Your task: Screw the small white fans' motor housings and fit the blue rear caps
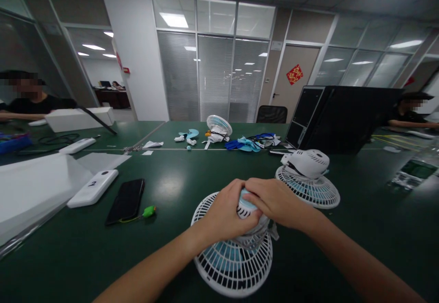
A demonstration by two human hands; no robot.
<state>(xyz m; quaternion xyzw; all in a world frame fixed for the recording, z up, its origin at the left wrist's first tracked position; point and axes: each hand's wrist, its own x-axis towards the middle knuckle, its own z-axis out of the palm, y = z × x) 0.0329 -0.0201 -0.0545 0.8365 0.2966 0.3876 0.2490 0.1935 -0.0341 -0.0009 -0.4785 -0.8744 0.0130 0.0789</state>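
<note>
Two hands, left [224,216] and right [277,200], have fingers clamped on the white fan [236,262] (blue blades inside), at six o'clock on the green tabletop [164,257].

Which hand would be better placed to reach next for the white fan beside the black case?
Probably the right hand: it is nearer that fan, while the left hand would have to cross it. Both currently grip the near fan.
</note>
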